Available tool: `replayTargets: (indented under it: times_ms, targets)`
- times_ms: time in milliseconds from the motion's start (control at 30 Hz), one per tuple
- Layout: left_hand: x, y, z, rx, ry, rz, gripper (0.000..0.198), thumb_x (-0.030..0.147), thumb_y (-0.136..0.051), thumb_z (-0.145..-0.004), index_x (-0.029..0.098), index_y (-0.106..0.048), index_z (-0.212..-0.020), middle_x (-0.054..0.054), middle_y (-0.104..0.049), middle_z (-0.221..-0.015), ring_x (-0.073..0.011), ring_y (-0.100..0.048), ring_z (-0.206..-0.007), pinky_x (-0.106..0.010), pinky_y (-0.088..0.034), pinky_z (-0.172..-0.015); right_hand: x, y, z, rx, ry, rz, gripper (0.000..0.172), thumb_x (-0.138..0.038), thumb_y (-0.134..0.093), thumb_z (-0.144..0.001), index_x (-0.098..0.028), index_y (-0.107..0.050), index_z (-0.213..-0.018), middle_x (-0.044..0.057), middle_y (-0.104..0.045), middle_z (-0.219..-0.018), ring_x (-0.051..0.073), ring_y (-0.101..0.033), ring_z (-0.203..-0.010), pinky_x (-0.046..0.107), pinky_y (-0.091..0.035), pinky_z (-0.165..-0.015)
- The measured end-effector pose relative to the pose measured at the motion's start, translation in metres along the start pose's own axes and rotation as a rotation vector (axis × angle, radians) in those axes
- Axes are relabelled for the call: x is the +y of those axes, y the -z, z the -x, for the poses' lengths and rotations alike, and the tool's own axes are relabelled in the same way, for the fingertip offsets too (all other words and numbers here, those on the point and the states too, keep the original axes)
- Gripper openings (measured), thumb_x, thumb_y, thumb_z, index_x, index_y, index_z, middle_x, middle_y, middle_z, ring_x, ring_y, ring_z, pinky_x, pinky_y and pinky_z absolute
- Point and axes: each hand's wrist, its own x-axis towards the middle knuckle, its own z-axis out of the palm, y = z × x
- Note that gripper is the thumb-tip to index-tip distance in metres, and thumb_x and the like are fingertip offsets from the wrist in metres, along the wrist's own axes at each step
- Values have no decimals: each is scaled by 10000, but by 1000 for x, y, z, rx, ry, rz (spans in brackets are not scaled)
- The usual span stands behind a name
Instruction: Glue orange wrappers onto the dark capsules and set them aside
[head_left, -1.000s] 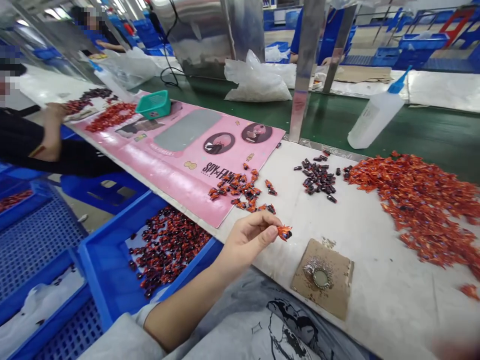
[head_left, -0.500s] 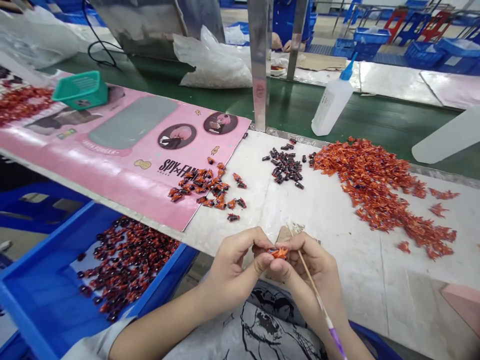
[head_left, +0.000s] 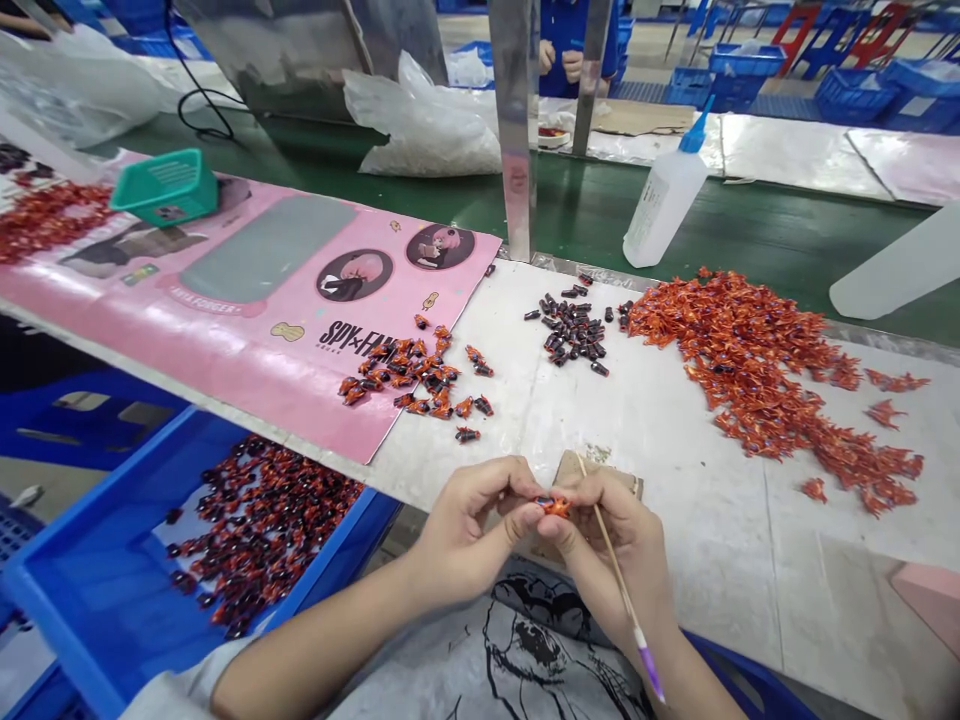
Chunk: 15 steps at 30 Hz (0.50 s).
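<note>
Between the fingertips of both hands is a small orange plastic part (head_left: 555,507) with a dark bit on it. My left hand (head_left: 476,535) pinches it from the left, thumb and fingers closed. From the other side my right hand (head_left: 615,540) pinches the same part. A thin wooden stick (head_left: 616,565) with a purple end also rests in my right hand, slanting down past the wrist. Just beyond the fingers lies a piece of brown cardboard (head_left: 626,478). Small black parts (head_left: 574,330) are scattered ahead, and a heap of orange parts (head_left: 750,350) spreads to the right.
Joined orange-and-black pieces (head_left: 420,370) lie on the pink printed sheet (head_left: 300,400). A blue bin (head_left: 90,600) of similar pieces stands lower left. Behind are a green basket (head_left: 165,188), a white squeeze bottle (head_left: 664,205), a metal post (head_left: 517,130) and a person (head_left: 574,50).
The view has shifted slightly. Both hands keep their pinch on the orange part, and the stick has tilted a little. Across the belt, the other person's hands have been raised.
</note>
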Motion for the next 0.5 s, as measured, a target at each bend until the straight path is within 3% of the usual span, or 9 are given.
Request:
replayTargets:
  times_ms: [67, 167, 233, 300, 400, 500]
  targets:
    - [2, 17, -9, 0, -58, -212, 226, 357, -659, -923, 188, -672, -773, -31, -648, -642, -163, -559, -583, -264, -429, -563, 6, 7, 0, -1, 48, 158, 220, -427, -754, -876, -223, -680, -911, -2, -677, -687, 127, -579, -511, 253, -497, -521]
    - [3, 57, -26, 105, -116, -588, 100, 282, -668, -862, 214, -702, -797, -22, -682, -656, -185, -589, -589, -283, -433, -585, 15, 30, 3, 117, 123, 277, 274, -441, -677, -938, -234, -673, -1118, 2, -700, -757, 135, -621, -573, 269, -535, -595]
    - [2, 85, -38, 156, -84, -797, 136, 320, -652, -848, 230, -691, -754, -40, -701, -693, -222, -621, -637, -313, -453, -635, 21, 49, 7, 198, 97, 256, 373, -534, -595, -971, -232, -662, -1179, 24, -711, -832, 135, -633, -601, 264, -533, -579]
    - [0, 104, -51, 110, -52, -991, 171, 362, -648, -836, 248, -687, -714, -46, -679, -679, -248, -600, -632, -335, -435, -626, 24, 67, 11, 229, 30, 184, 598, -718, -486, -939, -217, -643, -1225, 42, -698, -853, 132, -597, -549, 263, -490, -488]
    - [-2, 104, -73, 101, -62, -1223, 171, 357, -621, -869, 241, -704, -775, -73, -677, -746, -295, -627, -727, -362, -451, -668, 24, 81, 17, 356, -45, 81, 791, -898, -416, -815, -210, -646, -1131, 11, -624, -736, 134, -538, -500, 257, -423, -414]
    - [-5, 70, -100, -46, -44, -1345, 174, 266, -571, -913, 199, -727, -952, -123, -728, -963, -330, -672, -929, -384, -491, -772, 19, 77, 24, 466, -69, 60, 652, -840, -495, -841, -213, -670, -882, 2, -594, -646, 143, -559, -543, 252, -446, -462]
